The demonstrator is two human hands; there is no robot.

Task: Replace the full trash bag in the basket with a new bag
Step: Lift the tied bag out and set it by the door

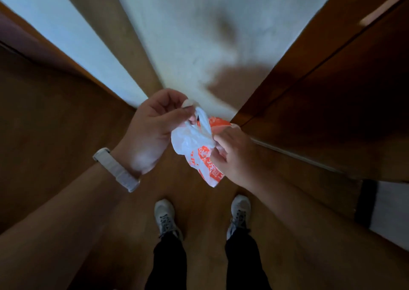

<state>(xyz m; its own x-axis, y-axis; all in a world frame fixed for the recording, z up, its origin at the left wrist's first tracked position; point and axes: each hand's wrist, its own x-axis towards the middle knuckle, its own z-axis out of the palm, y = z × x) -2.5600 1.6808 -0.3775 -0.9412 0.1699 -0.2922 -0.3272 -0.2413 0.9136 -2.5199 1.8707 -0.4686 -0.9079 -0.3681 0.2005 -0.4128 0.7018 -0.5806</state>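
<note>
A crumpled white plastic bag [197, 143] with orange print hangs between my two hands at waist height, above the wooden floor. My left hand [152, 130], with a white watch strap on its wrist, pinches one of the bag's handle loops at the top. My right hand [232, 156] grips the bag's other side lower down. No basket is in sight.
I stand on a wooden floor [55, 123] with my two grey shoes [164, 218] below the hands. A white wall [188, 35] rises ahead, brown wooden door panels [321, 90] at the right, and a white object with a dark band [380, 210] at the far right.
</note>
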